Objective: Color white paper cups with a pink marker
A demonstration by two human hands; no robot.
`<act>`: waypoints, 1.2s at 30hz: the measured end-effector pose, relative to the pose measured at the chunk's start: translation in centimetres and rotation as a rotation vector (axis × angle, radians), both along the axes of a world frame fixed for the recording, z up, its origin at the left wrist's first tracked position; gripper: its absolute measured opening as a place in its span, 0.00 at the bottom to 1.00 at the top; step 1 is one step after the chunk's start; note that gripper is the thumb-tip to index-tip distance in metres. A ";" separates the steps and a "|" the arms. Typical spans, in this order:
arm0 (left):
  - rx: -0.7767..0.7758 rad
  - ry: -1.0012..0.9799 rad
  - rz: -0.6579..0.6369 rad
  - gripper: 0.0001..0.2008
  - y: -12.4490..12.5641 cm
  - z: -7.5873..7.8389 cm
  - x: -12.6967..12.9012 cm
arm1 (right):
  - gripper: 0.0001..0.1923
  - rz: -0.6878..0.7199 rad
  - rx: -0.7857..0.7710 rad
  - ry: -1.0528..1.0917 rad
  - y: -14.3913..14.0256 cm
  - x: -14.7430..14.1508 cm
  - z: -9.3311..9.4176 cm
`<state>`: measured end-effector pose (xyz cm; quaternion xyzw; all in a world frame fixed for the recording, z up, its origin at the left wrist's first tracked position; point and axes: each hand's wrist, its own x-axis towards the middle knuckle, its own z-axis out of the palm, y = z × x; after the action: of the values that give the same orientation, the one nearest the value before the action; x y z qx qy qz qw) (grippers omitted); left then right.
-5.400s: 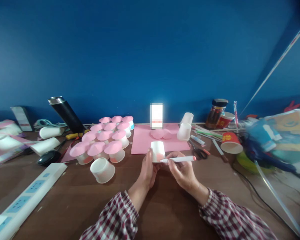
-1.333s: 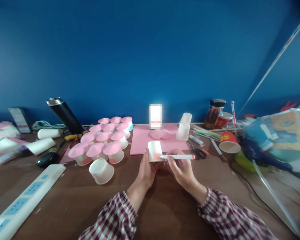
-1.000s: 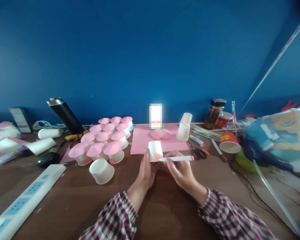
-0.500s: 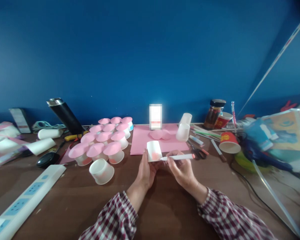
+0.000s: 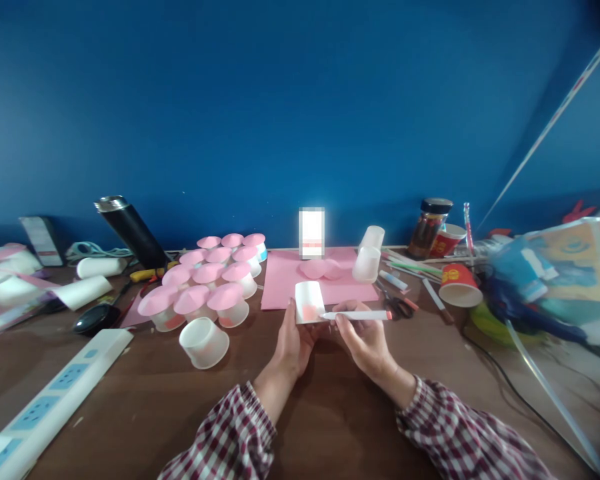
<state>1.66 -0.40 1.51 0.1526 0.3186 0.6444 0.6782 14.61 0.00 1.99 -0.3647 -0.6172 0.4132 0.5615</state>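
My left hand (image 5: 294, 341) is curved partly closed around the left side and underside of a small white round cup (image 5: 304, 295) with an orange-pink patch on its wall, holding it above the brown wooden table (image 5: 325, 427), just in front of the flat pink paper sheet (image 5: 281, 288). My right hand (image 5: 367, 343) pinches a slim white plastic marker (image 5: 369, 315) between thumb and fingers, its tip pointing left at the cup's lower right edge, though I cannot tell whether it touches. Several white cups topped with shallow pink paper cones (image 5: 191, 299) stand to my left.
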 end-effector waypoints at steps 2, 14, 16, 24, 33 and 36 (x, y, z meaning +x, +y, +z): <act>-0.006 -0.010 0.004 0.23 0.0 0.0 0.0 | 0.04 0.003 -0.001 -0.001 0.0 0.0 -0.1; 0.062 0.003 -0.040 0.25 0.1 -0.1 -0.1 | 0.03 0.004 0.024 -0.001 0.1 0.0 -0.2; 0.068 0.000 -0.046 0.25 0.1 0.0 -0.2 | 0.03 0.000 0.028 -0.004 0.2 0.1 -0.2; 0.073 -0.011 -0.043 0.21 0.1 -0.1 -0.1 | 0.04 -0.019 0.039 -0.023 0.3 0.1 -0.2; 0.106 -0.020 -0.064 0.19 0.2 -0.5 -0.2 | 0.04 -0.014 0.054 -0.038 0.2 0.2 -0.1; 0.130 -0.015 -0.075 0.20 0.1 -0.2 -0.1 | 0.03 -0.011 0.047 -0.052 0.1 0.2 -0.1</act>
<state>1.57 -0.26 1.30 0.2034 0.2649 0.6389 0.6930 14.83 0.11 1.87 -0.3653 -0.6392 0.3859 0.5560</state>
